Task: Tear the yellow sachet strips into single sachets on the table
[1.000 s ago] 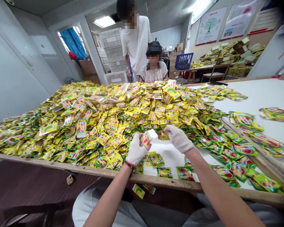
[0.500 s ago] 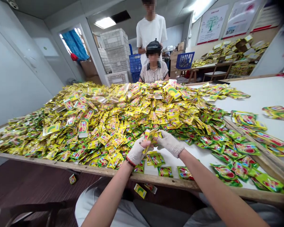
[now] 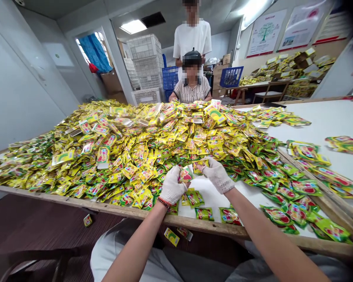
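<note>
A huge heap of small yellow, green and red sachets [image 3: 141,145] covers the white table [image 3: 320,117]. Both my hands wear white knit gloves. My left hand [image 3: 172,187] is closed round a small stack of sachets [image 3: 186,174], held just above the table's near edge. My right hand [image 3: 216,174] pinches a single sachet [image 3: 200,164] at the foot of the heap, close to the stack. A few sachets [image 3: 204,213] lie flat on the bare patch under my hands.
Across the table a person [image 3: 191,84] sits, and another person [image 3: 192,39] in a white shirt stands behind. Green sachet rows [image 3: 294,196] run along the right. Loose sachets [image 3: 172,237] lie on the floor. White crates [image 3: 144,58] and blue baskets [image 3: 231,76] stand at the back.
My right hand reached into the heap and now pinches another sachet beside the stack in my left hand. The standing person moved from the left to behind the seated one.
</note>
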A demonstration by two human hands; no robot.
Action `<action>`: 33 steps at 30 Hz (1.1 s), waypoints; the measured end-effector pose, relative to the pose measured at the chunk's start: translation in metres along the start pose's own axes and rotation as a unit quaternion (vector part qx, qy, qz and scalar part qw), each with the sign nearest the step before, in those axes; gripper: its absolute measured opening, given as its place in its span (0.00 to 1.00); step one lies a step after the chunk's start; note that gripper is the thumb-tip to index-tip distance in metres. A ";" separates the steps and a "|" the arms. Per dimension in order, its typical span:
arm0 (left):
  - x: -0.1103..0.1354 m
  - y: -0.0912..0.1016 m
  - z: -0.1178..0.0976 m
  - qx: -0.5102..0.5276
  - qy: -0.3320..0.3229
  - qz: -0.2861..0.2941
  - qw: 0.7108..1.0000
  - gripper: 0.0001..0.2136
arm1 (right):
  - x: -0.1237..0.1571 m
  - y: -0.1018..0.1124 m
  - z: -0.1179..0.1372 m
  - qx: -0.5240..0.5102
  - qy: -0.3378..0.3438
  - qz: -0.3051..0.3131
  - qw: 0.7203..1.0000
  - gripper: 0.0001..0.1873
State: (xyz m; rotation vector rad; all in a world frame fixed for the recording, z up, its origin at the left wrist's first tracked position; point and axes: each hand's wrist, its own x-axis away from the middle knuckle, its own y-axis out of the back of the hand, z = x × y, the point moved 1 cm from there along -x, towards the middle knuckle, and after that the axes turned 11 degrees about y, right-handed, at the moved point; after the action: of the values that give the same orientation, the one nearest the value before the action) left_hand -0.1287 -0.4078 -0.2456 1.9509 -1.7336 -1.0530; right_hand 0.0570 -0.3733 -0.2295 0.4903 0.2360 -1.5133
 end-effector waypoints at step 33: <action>0.003 -0.008 0.005 -0.115 -0.066 -0.024 0.991 0.27 | 0.004 -0.002 -0.007 0.135 -0.018 0.114 0.984 0.10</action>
State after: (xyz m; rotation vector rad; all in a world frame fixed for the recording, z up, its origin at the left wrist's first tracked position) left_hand -0.1261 -0.4081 -0.2551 1.8237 -1.5562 -1.3609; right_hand 0.0559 -0.3739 -0.2378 0.6797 -0.0549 -1.3343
